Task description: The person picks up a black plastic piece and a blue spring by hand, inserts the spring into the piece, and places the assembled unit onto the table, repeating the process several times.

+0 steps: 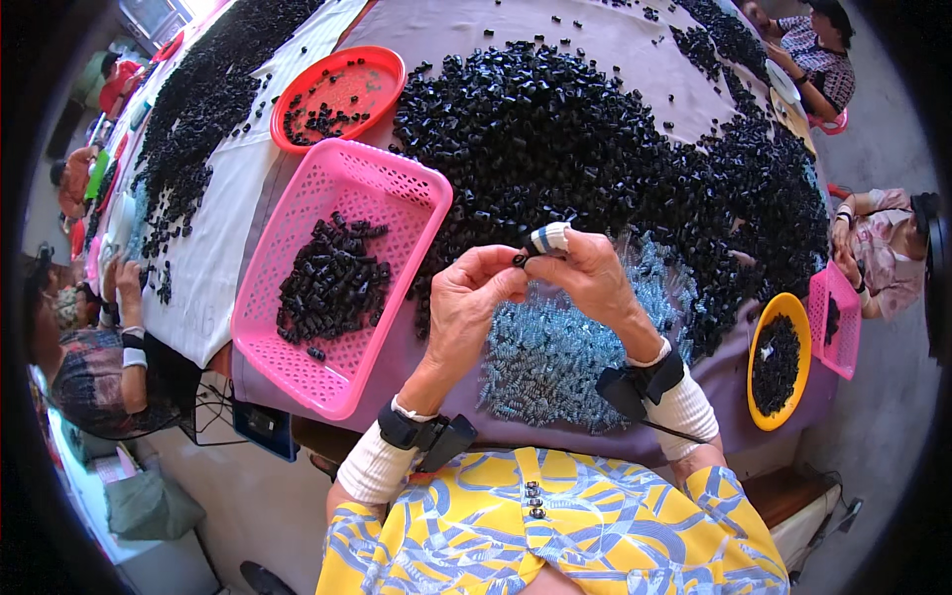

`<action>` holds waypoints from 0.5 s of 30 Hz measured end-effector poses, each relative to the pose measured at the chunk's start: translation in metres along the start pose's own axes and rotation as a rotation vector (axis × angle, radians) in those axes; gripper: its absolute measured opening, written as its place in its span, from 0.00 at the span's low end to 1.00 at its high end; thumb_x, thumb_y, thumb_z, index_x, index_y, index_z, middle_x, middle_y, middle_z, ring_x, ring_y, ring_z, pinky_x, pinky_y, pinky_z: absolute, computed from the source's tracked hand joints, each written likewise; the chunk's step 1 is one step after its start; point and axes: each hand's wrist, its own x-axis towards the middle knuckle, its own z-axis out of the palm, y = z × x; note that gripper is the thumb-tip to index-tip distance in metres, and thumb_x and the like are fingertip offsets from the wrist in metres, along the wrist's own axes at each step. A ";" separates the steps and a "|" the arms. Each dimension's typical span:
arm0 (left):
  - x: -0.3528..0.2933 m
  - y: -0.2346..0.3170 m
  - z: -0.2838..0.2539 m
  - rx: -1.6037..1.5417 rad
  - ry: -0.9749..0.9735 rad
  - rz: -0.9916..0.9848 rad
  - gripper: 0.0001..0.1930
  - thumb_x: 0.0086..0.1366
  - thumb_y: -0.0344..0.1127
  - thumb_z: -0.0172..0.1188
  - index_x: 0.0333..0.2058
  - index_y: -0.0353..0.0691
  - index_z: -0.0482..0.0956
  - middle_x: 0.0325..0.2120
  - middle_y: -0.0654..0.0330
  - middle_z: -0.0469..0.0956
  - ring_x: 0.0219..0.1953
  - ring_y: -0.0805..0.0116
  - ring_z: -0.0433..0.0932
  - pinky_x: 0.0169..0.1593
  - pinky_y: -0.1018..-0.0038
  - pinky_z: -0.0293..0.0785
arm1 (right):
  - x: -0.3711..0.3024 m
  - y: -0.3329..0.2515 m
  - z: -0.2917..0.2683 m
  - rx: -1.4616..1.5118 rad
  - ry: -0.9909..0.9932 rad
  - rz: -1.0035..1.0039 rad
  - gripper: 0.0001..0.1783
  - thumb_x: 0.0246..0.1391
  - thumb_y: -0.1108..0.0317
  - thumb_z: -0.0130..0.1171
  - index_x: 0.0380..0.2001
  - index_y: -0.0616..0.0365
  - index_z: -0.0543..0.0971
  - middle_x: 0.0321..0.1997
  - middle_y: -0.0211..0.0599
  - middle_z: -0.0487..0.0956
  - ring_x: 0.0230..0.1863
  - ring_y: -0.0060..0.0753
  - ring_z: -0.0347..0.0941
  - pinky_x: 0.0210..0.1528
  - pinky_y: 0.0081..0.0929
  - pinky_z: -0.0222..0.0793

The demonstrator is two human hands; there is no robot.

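My left hand [464, 302] and my right hand [592, 283] meet in front of me. Their fingertips pinch together at a small black plastic piece [520, 261], mostly hidden by the fingers. A striped cloth cover [548, 238] wraps a finger of my right hand. Beneath my hands spreads a heap of small bluish metal coil springs [555, 362]. Just beyond them rises a large heap of loose black plastic pieces [555, 129]. To the left, a pink basket [260, 297] holds a pile of black parts [335, 278].
A red round tray [362, 79] with scattered black pieces touches the basket's far end. At right stand a yellow bowl [762, 415] of black parts and another pink basket [845, 342]. Co-workers sit along both sides, one person [883, 238] at right, another [99, 367] at left.
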 end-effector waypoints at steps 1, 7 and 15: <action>0.001 -0.001 0.000 -0.014 0.016 0.024 0.10 0.58 0.27 0.59 0.40 0.33 0.76 0.30 0.62 0.79 0.30 0.77 0.77 0.35 0.81 0.75 | 0.002 -0.003 0.001 0.002 0.004 0.003 0.06 0.46 0.72 0.61 0.28 0.62 0.76 0.22 0.37 0.77 0.22 0.21 0.71 0.25 0.21 0.66; 0.005 0.000 -0.004 -0.004 0.072 0.008 0.07 0.58 0.27 0.59 0.36 0.32 0.75 0.30 0.58 0.78 0.29 0.74 0.78 0.35 0.79 0.76 | 0.009 -0.005 -0.010 -0.158 -0.064 -0.090 0.06 0.45 0.71 0.60 0.28 0.62 0.77 0.21 0.40 0.75 0.20 0.32 0.71 0.23 0.25 0.65; 0.005 -0.004 -0.016 -0.082 0.047 -0.011 0.06 0.58 0.25 0.58 0.34 0.34 0.72 0.29 0.57 0.77 0.29 0.72 0.78 0.34 0.77 0.77 | -0.010 0.035 0.004 -0.952 -0.302 -0.292 0.03 0.42 0.74 0.56 0.22 0.57 0.73 0.23 0.37 0.74 0.28 0.41 0.74 0.30 0.35 0.68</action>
